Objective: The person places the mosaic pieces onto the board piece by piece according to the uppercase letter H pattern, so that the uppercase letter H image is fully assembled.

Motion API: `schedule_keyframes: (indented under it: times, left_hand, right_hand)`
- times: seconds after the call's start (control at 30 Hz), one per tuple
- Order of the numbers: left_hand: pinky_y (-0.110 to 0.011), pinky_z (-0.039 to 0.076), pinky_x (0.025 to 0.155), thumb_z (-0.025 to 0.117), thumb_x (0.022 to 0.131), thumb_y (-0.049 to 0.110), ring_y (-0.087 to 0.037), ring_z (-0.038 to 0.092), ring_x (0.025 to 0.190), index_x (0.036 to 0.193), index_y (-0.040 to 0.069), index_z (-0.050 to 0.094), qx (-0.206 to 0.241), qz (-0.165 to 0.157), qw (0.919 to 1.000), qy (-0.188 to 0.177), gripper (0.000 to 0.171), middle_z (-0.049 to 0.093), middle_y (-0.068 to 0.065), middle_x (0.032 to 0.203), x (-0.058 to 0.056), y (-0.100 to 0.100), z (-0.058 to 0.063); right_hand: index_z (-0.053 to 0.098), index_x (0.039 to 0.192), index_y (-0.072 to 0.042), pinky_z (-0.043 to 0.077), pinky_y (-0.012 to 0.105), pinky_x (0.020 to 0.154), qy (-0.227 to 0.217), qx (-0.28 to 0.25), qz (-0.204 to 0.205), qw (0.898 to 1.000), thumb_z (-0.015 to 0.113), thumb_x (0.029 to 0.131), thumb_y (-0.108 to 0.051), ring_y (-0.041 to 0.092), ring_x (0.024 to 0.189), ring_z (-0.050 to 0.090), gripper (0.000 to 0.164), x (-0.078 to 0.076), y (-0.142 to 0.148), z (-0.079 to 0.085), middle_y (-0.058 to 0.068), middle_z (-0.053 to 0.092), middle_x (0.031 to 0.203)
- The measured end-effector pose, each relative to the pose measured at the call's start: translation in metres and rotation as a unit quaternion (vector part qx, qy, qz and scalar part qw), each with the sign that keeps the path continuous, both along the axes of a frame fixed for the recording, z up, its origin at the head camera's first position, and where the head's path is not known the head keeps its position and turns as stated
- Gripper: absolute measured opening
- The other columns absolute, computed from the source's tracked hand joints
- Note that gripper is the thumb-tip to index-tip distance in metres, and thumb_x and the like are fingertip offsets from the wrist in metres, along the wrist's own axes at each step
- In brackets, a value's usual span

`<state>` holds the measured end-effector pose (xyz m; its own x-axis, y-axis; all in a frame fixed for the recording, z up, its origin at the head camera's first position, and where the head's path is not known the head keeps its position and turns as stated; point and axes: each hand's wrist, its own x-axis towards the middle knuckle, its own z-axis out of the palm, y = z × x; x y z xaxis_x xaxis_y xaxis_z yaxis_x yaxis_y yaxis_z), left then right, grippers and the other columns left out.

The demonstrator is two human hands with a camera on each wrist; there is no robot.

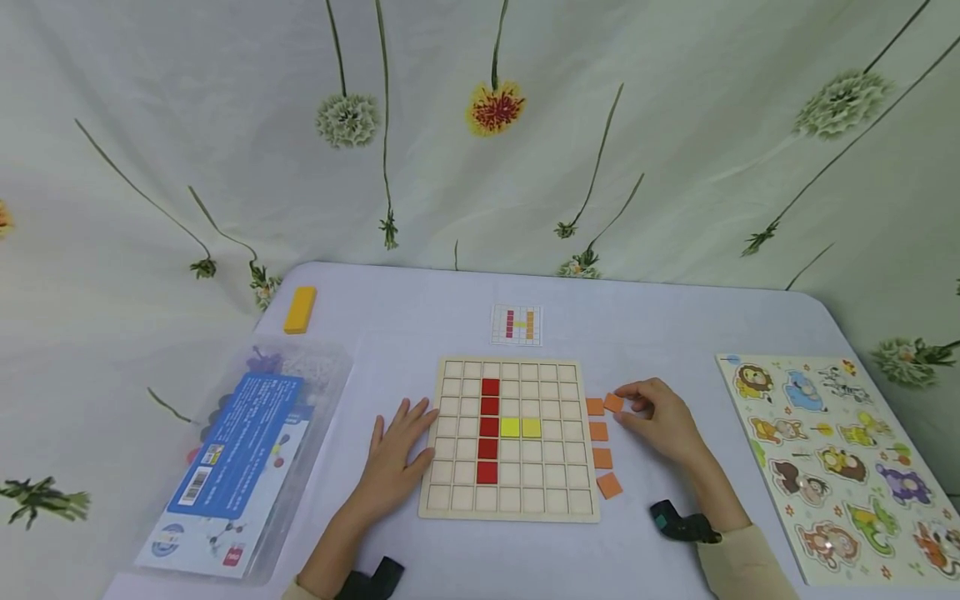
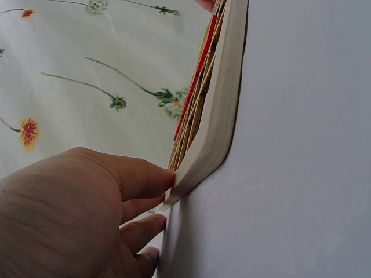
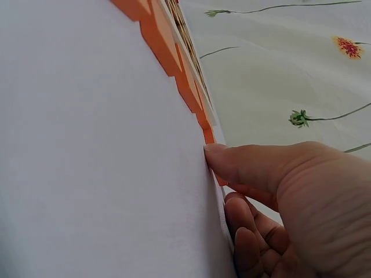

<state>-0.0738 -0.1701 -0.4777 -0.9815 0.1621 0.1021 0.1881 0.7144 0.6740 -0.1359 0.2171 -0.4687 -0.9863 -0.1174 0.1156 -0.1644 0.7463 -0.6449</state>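
In the head view a wooden grid board (image 1: 508, 501) lies flat, with a column of several red square tiles (image 1: 488, 427) and two yellow tiles (image 1: 521, 427) beside it. My left hand (image 1: 393, 458) lies with fingers spread at the board's left edge, the thumb touching that edge in the left wrist view. Right of the board, my right hand (image 1: 663, 421) pinches an orange square tile (image 1: 613, 402) between thumb and index finger, low at the table. Several other orange tiles (image 1: 602, 458) lie in a line along the board's right edge.
A small pattern card (image 1: 517, 325) lies behind the board. At the left are a clear plastic case (image 1: 258, 492) with blue packaging and a yellow block (image 1: 301, 310). An animal puzzle board (image 1: 840, 467) lies at the right. A flowered cloth (image 1: 450, 167) hangs behind.
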Motion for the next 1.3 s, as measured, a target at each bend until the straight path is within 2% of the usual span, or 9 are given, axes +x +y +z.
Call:
schedule_keyframes:
  times: [0.17, 0.3, 0.47, 0.7, 0.97, 1.17, 1.3]
  left_hand:
    - [-0.067, -0.003, 0.114, 0.060, 0.090, 0.006, -0.044, 0.019, 0.148, 0.141, 0.004, 0.051, 0.002, -0.002, 1.0000, 0.007, 0.052, 0.039, -0.019, 0.153, 0.000, 0.000, 0.002]
    - [-0.066, -0.003, 0.114, 0.060, 0.090, 0.006, -0.043, 0.018, 0.148, 0.141, 0.005, 0.050, 0.005, -0.006, 1.0000, 0.003, 0.052, 0.039, -0.018, 0.154, 0.000, 0.001, 0.002]
    - [-0.066, -0.003, 0.114, 0.060, 0.090, 0.005, -0.043, 0.017, 0.149, 0.141, 0.005, 0.050, 0.009, -0.011, 0.9999, 0.003, 0.052, 0.038, -0.018, 0.154, -0.001, 0.000, 0.002]
    - [-0.066, -0.003, 0.115, 0.060, 0.090, 0.005, -0.043, 0.018, 0.148, 0.141, 0.005, 0.050, 0.009, -0.009, 0.9999, 0.005, 0.052, 0.039, -0.017, 0.154, -0.001, 0.000, 0.002]
    - [-0.066, -0.002, 0.114, 0.060, 0.090, 0.006, -0.043, 0.018, 0.148, 0.141, 0.005, 0.050, 0.008, -0.007, 0.9999, 0.008, 0.052, 0.039, -0.018, 0.154, 0.000, -0.001, 0.000]
    - [-0.066, -0.002, 0.114, 0.061, 0.090, 0.005, -0.043, 0.018, 0.148, 0.141, 0.005, 0.050, 0.007, -0.007, 0.9999, 0.008, 0.053, 0.039, -0.018, 0.154, 0.000, -0.001, 0.000]
    - [-0.066, -0.002, 0.115, 0.061, 0.089, 0.005, -0.043, 0.018, 0.148, 0.141, 0.004, 0.051, 0.006, -0.006, 0.9999, 0.004, 0.052, 0.039, -0.018, 0.154, 0.000, -0.001, 0.003]
  right_hand:
    - [0.070, 0.107, -0.002, 0.046, 0.024, 0.070, 0.002, 0.004, 0.000, 1.000, 0.075, 0.082, -0.005, 0.017, 0.081, 0.053, 0.025, 0.000, -0.001, 0.001, 0.009, 0.058, 0.094]
    - [0.068, 0.109, -0.001, 0.047, 0.023, 0.070, -0.009, -0.014, -0.002, 1.000, 0.073, 0.084, -0.004, 0.017, 0.082, 0.055, 0.025, 0.001, 0.000, 0.005, 0.011, 0.061, 0.095]
    - [0.068, 0.109, -0.001, 0.048, 0.023, 0.069, -0.003, -0.033, 0.003, 0.999, 0.072, 0.085, -0.003, 0.018, 0.080, 0.058, 0.025, 0.000, -0.002, 0.017, 0.011, 0.064, 0.092]
    - [0.068, 0.110, -0.002, 0.046, 0.027, 0.067, 0.006, -0.016, 0.034, 0.999, 0.072, 0.085, -0.004, 0.022, 0.082, 0.061, 0.026, -0.008, -0.016, 0.037, 0.010, 0.065, 0.093]
    - [0.069, 0.108, -0.003, 0.047, 0.029, 0.066, -0.051, -0.014, 0.076, 0.996, 0.070, 0.085, -0.004, 0.020, 0.080, 0.058, 0.023, -0.021, -0.043, 0.049, 0.010, 0.066, 0.092]
    - [0.070, 0.104, -0.004, 0.044, 0.025, 0.059, -0.077, 0.005, 0.100, 0.992, 0.070, 0.085, -0.004, 0.016, 0.073, 0.053, 0.019, -0.030, -0.063, 0.048, 0.004, 0.061, 0.083]
    - [0.069, 0.102, -0.005, 0.044, 0.025, 0.060, -0.092, 0.028, 0.113, 0.989, 0.071, 0.085, -0.006, 0.015, 0.072, 0.052, 0.017, -0.035, -0.073, 0.047, 0.002, 0.060, 0.081]
